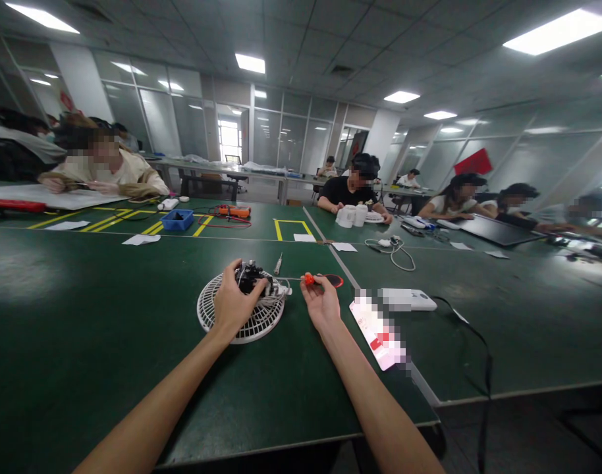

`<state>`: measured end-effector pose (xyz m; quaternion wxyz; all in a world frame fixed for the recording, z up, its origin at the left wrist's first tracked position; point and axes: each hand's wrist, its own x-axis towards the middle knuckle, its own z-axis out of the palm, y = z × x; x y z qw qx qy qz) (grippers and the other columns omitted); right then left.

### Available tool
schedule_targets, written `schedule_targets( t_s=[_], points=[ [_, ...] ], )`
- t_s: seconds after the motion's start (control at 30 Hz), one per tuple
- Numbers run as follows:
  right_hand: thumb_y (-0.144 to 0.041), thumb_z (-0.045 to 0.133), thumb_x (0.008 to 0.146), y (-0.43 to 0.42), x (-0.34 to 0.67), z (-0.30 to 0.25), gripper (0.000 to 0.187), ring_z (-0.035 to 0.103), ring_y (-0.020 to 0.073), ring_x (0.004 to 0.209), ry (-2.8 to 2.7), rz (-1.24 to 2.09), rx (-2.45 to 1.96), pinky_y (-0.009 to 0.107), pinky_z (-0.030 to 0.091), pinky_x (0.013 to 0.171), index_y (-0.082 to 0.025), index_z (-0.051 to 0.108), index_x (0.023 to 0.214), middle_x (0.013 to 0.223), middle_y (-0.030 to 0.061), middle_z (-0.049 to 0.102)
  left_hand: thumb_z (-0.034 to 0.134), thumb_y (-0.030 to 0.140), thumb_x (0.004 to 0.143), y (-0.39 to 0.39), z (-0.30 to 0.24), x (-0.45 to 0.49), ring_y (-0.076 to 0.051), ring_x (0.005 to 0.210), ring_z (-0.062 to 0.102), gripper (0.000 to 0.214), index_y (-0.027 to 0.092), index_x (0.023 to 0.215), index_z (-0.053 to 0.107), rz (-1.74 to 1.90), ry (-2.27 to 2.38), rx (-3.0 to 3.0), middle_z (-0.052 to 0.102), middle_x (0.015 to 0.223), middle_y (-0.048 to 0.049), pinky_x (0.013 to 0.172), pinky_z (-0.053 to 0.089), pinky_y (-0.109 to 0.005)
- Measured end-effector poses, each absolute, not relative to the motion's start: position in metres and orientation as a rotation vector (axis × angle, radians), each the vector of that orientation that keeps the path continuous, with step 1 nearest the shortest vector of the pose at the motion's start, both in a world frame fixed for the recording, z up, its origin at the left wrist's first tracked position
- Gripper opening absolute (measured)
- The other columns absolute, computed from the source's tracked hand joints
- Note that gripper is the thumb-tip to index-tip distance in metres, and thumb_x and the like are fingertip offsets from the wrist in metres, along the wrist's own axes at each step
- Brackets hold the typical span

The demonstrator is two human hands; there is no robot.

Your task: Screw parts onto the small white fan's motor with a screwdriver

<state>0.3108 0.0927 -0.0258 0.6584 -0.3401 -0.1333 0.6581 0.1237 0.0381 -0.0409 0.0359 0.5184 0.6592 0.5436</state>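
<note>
While the left hand (232,299) curls around a small black motor unit (249,276), that unit sits on the middle of a white fan grille (217,316) lying flat on the green table (108,329). White wires spill from the unit's right side onto the grille. The right hand (321,304) pinches a red-handled screwdriver (333,281) between its fingertips, the thin shaft level and pointing left toward the motor unit, its tip close to the wires. A smaller tool (278,263) lies just beyond the grille. Near the right forearm lie a phone (380,332) and a white box (407,299), from which a black cable (479,349) trails to the table edge. Other people sit working at the far tables.
</note>
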Motion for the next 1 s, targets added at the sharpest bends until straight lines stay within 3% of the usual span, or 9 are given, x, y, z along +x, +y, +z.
schedule_targets(
  t_s=[0.13,0.23,0.5,0.77,1.0],
  points=[
    [-0.025,0.079,0.081,0.0938,0.3087,-0.0292,0.017,0.062,0.0112,0.054,-0.318,1.477,-0.869,0.021,0.057,0.055,-0.021,0.062,0.078,0.06,-0.0033,0.067,0.074,0.055,0.082,0.0382,-0.0412,0.1235,-0.034,0.122,0.066,0.072,0.02,0.141,0.051,1.668,2.028,1.593,0.064,0.139,-0.0161,0.102,0.053,-0.049],
    [-0.02,0.08,0.079,0.0948,0.3082,-0.0305,0.017,0.062,0.011,0.053,-0.335,1.463,-0.876,0.02,0.054,0.052,-0.02,0.063,0.076,0.06,-0.0016,0.068,0.074,0.055,0.082,0.038,-0.0411,0.1229,-0.034,0.122,0.065,0.071,0.02,0.14,0.052,1.671,2.013,1.603,0.064,0.139,-0.0159,0.102,0.053,-0.049],
    [-0.002,0.078,0.067,0.0982,0.3137,-0.0305,0.026,0.073,0.0139,0.068,-0.386,1.432,-0.783,0.024,0.063,0.071,-0.019,0.059,0.074,0.069,-0.0005,0.074,0.073,0.055,0.083,0.0369,-0.0399,0.1233,-0.033,0.12,0.066,0.068,0.022,0.139,0.053,1.673,2.017,1.592,0.065,0.137,-0.0153,0.103,0.053,-0.05],
    [-0.001,0.066,0.066,0.0936,0.314,-0.0235,0.03,0.075,0.0137,0.073,-0.367,1.479,-0.711,0.026,0.063,0.076,-0.022,0.058,0.084,0.072,-0.0029,0.074,0.073,0.054,0.083,0.0374,-0.0411,0.1232,-0.034,0.124,0.064,0.069,0.021,0.14,0.052,1.674,2.016,1.586,0.064,0.139,-0.0157,0.105,0.052,-0.05],
    [-0.023,0.081,0.074,0.0961,0.3129,-0.0283,0.021,0.065,0.0108,0.057,-0.346,1.434,-0.8,0.019,0.054,0.053,-0.022,0.061,0.081,0.063,-0.0054,0.066,0.072,0.056,0.083,0.0375,-0.0411,0.1239,-0.034,0.122,0.066,0.069,0.021,0.139,0.052,1.67,2.031,1.609,0.064,0.138,-0.0158,0.102,0.053,-0.05]
  ],
)
